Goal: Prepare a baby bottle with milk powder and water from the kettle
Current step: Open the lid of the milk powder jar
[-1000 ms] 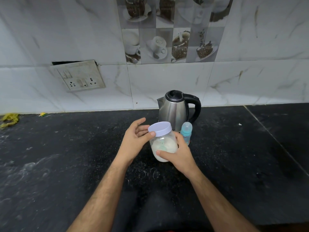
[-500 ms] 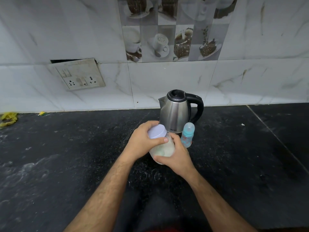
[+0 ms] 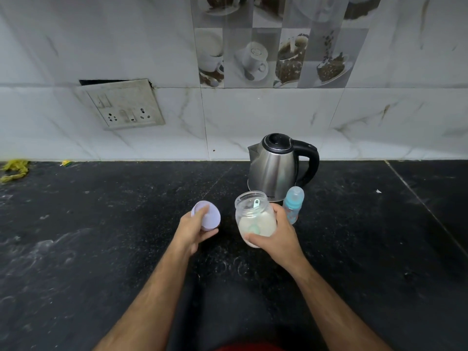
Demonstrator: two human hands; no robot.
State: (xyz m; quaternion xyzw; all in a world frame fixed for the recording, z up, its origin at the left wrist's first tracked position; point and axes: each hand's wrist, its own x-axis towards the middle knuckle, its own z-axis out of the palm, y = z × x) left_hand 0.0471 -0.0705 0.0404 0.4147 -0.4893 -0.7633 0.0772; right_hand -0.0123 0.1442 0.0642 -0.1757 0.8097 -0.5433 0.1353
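My right hand (image 3: 277, 238) grips a clear jar of milk powder (image 3: 254, 217), lid off, with a small green scoop (image 3: 255, 204) standing in the white powder. My left hand (image 3: 193, 230) holds the jar's lilac lid (image 3: 208, 216) to the left of the jar, tilted on edge. A small blue baby bottle (image 3: 293, 204) with its cap on stands upright just right of the jar. Behind both stands a steel kettle (image 3: 274, 168) with a black lid and handle, handle facing right.
All of this is on a black stone counter (image 3: 101, 236) against a white tiled wall. A loose switch and socket plate (image 3: 121, 105) hangs on the wall at the left. Yellow-green scraps (image 3: 14, 169) lie at the far left.
My left hand took the lilac lid off the jar and carried it to the left. The jar now stands open in my right hand.
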